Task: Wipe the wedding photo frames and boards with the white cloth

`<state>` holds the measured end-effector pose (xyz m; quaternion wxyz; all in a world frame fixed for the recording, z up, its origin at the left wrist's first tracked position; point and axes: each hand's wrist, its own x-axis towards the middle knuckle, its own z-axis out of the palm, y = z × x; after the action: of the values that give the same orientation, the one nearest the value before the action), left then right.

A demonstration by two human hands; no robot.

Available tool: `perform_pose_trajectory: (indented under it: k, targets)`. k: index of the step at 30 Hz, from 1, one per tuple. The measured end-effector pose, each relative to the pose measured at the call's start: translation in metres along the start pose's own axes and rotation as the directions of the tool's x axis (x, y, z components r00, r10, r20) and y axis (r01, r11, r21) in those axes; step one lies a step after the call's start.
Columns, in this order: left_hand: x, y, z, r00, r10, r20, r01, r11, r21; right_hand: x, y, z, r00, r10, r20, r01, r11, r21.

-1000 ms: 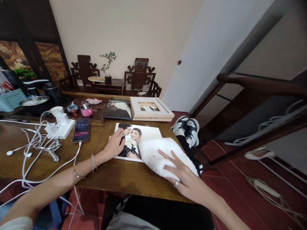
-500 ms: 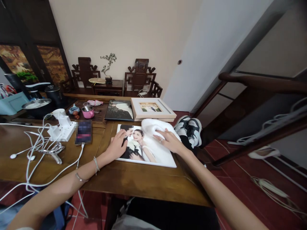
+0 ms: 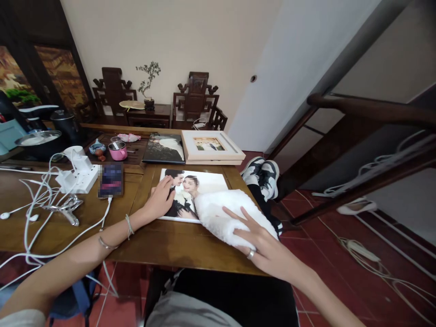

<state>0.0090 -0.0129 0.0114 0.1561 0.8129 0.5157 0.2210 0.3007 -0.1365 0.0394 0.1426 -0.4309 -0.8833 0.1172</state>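
Note:
A photo panel (image 3: 185,203) showing a couple lies flat on the wooden table (image 3: 156,252). My left hand (image 3: 158,200) rests on the panel's left edge with its fingers stretched out flat. Over the panel's lower right part is spread a fluffy white cloth (image 3: 218,212), which hangs past the panel toward the table's right edge. My right hand (image 3: 262,243), with a ring on it, grips the cloth's near right part. Some fingers lie on top and others tuck into its folds. The panel's lower right corner is hidden beneath the cloth.
Behind the panel lie a dark photo panel (image 3: 163,148) and a light framed picture (image 3: 213,152). To the left are a phone (image 3: 111,180) on a cable, a white power strip (image 3: 80,175), tangled cords and a pink cup (image 3: 117,151). Sneakers (image 3: 262,177) show beyond the table's right edge.
My right hand has pulled the white cloth from the panel's upper right down toward me and to the right. My left hand stays on the panel's left edge. The view has shifted slightly.

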Motion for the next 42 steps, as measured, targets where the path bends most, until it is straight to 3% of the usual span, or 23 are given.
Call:
perform_pose_trajectory:
  k: [4,10,14,18,25,29,32,35,37,40,42]
  targets:
    - [0.000,0.000,-0.001,1.000,0.021,0.006,-0.021,1.000,0.001,0.026,0.023,-0.003,0.997,0.072,-0.020,-0.071,0.997,0.030]
    - [0.001,-0.003,0.000,0.999,0.031,0.008,-0.031,0.999,0.008,0.108,0.076,-0.011,0.979,0.183,-0.088,-0.179,0.982,0.054]
    - [0.001,-0.008,0.005,0.999,0.030,-0.037,-0.031,0.999,-0.022,0.132,0.085,-0.013,0.964,0.228,-0.134,-0.222,0.973,0.059]
    - [0.001,-0.009,0.007,0.999,0.020,-0.047,-0.022,0.999,-0.045,0.103,0.066,-0.005,0.959,0.253,-0.127,-0.248,0.967,0.054]
    - [0.002,-0.008,0.009,0.998,0.000,-0.057,-0.003,0.999,-0.046,-0.002,0.005,0.001,0.996,0.083,-0.032,-0.083,0.997,0.003]
    - [0.002,-0.011,0.010,0.998,0.030,-0.053,-0.031,0.999,-0.026,-0.015,0.000,-0.004,0.999,0.040,0.011,-0.040,0.999,0.026]
    - [0.002,-0.009,0.008,0.998,0.042,-0.041,-0.042,0.999,-0.004,0.014,0.023,-0.005,0.992,0.124,0.020,-0.124,0.992,0.038]
    - [0.003,-0.007,0.006,0.999,0.033,-0.027,-0.034,0.999,-0.004,0.062,0.055,-0.005,0.967,0.252,-0.030,-0.250,0.966,0.060]
    - [0.003,-0.007,0.005,1.000,0.024,-0.019,-0.024,1.000,-0.005,0.094,0.071,-0.006,0.962,0.263,-0.068,-0.258,0.963,0.073]
    - [0.003,-0.008,0.005,1.000,0.016,-0.020,-0.017,1.000,-0.011,0.123,0.081,-0.009,0.960,0.254,-0.118,-0.247,0.966,0.076]
    - [0.004,-0.010,0.005,0.999,0.020,-0.029,-0.021,1.000,-0.023,0.123,0.078,-0.008,0.959,0.253,-0.129,-0.246,0.967,0.070]
